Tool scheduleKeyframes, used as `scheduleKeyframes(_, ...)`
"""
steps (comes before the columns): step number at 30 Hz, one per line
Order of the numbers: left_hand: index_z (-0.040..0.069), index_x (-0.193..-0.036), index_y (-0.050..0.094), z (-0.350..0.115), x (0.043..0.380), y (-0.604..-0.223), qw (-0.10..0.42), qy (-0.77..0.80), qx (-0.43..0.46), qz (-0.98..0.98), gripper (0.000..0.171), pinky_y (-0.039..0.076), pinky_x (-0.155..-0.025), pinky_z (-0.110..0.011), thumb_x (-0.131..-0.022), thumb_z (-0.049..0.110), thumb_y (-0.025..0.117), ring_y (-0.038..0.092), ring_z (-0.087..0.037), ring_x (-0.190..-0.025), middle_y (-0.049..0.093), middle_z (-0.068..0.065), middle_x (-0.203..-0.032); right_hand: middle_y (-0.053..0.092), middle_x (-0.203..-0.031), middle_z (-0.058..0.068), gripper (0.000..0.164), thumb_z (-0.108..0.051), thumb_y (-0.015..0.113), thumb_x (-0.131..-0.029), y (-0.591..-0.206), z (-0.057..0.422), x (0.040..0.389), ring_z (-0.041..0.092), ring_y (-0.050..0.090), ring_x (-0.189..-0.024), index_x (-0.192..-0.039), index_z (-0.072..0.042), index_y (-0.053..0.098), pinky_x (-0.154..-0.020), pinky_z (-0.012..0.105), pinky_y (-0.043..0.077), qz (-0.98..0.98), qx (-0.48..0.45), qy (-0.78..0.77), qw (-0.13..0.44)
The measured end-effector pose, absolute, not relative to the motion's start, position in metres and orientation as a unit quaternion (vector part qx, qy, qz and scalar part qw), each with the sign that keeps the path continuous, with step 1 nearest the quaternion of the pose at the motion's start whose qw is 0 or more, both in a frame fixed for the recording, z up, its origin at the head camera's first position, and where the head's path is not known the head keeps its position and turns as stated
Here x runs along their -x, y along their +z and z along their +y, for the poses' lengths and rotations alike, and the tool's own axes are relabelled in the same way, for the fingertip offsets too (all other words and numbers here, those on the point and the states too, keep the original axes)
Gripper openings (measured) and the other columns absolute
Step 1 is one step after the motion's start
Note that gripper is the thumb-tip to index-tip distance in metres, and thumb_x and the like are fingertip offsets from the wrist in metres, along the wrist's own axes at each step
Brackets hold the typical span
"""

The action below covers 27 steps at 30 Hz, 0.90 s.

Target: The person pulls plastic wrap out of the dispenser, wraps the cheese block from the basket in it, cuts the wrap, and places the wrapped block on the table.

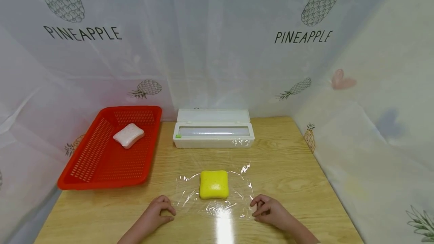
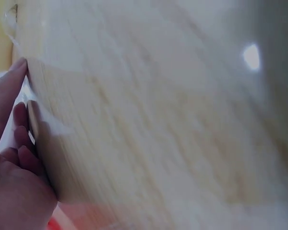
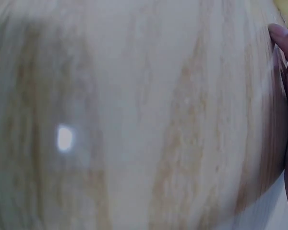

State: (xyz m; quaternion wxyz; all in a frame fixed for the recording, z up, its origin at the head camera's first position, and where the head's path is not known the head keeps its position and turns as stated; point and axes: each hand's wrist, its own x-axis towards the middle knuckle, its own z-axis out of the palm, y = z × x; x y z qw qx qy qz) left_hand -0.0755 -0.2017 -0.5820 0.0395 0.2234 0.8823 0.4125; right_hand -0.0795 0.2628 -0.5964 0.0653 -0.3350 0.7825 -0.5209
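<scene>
A yellow block (image 1: 214, 185), like a bar of soap or a sponge, lies on a sheet of clear plastic wrap (image 1: 188, 198) spread over the table. At the sheet's near left corner is my left hand (image 1: 156, 214), its fingers bent loosely and the thumb apart from them. My right hand (image 1: 271, 211) is by the near right edge, also with thumb and fingertips apart. Both wrist views show fingertips close to the tabletop. Whether they touch the thin film cannot be told.
A white wrap dispenser (image 1: 213, 142) with its lid raised stands behind the yellow block, a film roll inside. On the left, a red plastic basket (image 1: 149, 161) holds a white block (image 1: 129, 135). Printed sheets hang behind and beside the wooden table (image 1: 288, 168).
</scene>
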Motion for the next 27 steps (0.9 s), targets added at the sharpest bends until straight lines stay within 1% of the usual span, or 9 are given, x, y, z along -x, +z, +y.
scheduleKeyframes(4, 0.023, -0.077, 0.072, -0.200, 0.076, -0.584, 0.003, 0.418, -0.230, 0.879, 0.016, 0.043, -0.074, -0.027, -0.074, 0.012, 0.084, 0.045, -0.005, -0.086, 0.050, 0.013, -0.087, 0.062, -0.108, 0.014, 0.005, -0.008, 0.077, -0.082, -0.596, 0.261, 0.078, 0.015, 0.057, -0.083, -0.087, -0.007, 0.078, -0.068, 0.023, 0.053, 0.786, 0.325, -0.522, 0.062)
scheduleKeyframes(7, 0.022, -0.074, 0.072, -0.199, 0.077, -0.585, -0.008, 0.421, -0.229, 0.878, 0.016, 0.042, -0.072, -0.027, -0.073, 0.012, 0.084, 0.044, -0.005, -0.084, 0.050, 0.014, -0.084, 0.063, -0.107, 0.014, 0.005, -0.008, 0.077, -0.082, -0.594, 0.260, 0.077, 0.016, 0.057, -0.086, -0.087, -0.006, 0.078, -0.072, 0.023, 0.052, 0.785, 0.303, -0.536, 0.069)
scheduleKeyframes(11, 0.024, -0.077, 0.071, -0.199, 0.077, -0.583, 0.000, 0.410, -0.219, 0.886, 0.018, 0.042, -0.074, -0.029, -0.071, 0.016, 0.086, 0.045, -0.007, -0.087, 0.050, 0.015, -0.087, 0.064, -0.106, 0.016, 0.006, -0.007, 0.075, -0.083, -0.589, 0.258, 0.077, 0.019, 0.058, -0.093, -0.087, -0.004, 0.078, -0.079, 0.022, 0.050, 0.781, 0.281, -0.553, 0.075)
scheduleKeyframes(16, 0.027, -0.077, 0.069, -0.197, 0.076, -0.580, 0.012, 0.387, -0.209, 0.898, 0.023, 0.042, -0.076, -0.031, -0.067, 0.020, 0.088, 0.043, -0.008, -0.088, 0.048, 0.016, -0.087, 0.065, -0.106, 0.016, 0.007, -0.009, 0.075, -0.084, -0.591, 0.258, 0.075, 0.019, 0.058, -0.095, -0.087, -0.003, 0.078, -0.082, 0.021, 0.049, 0.778, 0.260, -0.565, 0.095)
scheduleKeyframes(23, 0.024, -0.071, 0.070, -0.190, 0.073, -0.578, 0.005, 0.393, -0.190, 0.899, 0.019, 0.040, -0.071, -0.029, -0.071, 0.014, 0.086, 0.040, -0.007, -0.084, 0.045, 0.015, -0.083, 0.066, -0.106, 0.013, 0.008, -0.011, 0.075, -0.084, -0.592, 0.260, 0.075, 0.020, 0.060, -0.096, -0.087, -0.004, 0.078, -0.083, 0.021, 0.050, 0.779, 0.254, -0.566, 0.092)
scheduleKeyframes(25, 0.022, -0.071, 0.071, -0.191, 0.074, -0.577, 0.012, 0.398, -0.191, 0.897, 0.016, 0.041, -0.071, -0.028, -0.073, 0.014, 0.085, 0.042, -0.006, -0.083, 0.047, 0.014, -0.083, 0.066, -0.106, 0.014, 0.009, -0.011, 0.075, -0.085, -0.589, 0.260, 0.075, 0.021, 0.061, -0.098, -0.088, -0.003, 0.078, -0.084, 0.022, 0.050, 0.776, 0.249, -0.570, 0.098)
scheduleKeyframes(27, 0.018, -0.073, 0.072, -0.193, 0.074, -0.575, 0.027, 0.412, -0.191, 0.891, 0.012, 0.043, -0.072, -0.028, -0.075, 0.015, 0.083, 0.045, -0.006, -0.083, 0.049, 0.013, -0.084, 0.066, -0.106, 0.017, 0.010, -0.010, 0.074, -0.085, -0.585, 0.260, 0.075, 0.022, 0.062, -0.100, -0.090, -0.002, 0.077, -0.085, 0.022, 0.050, 0.772, 0.238, -0.579, 0.109)
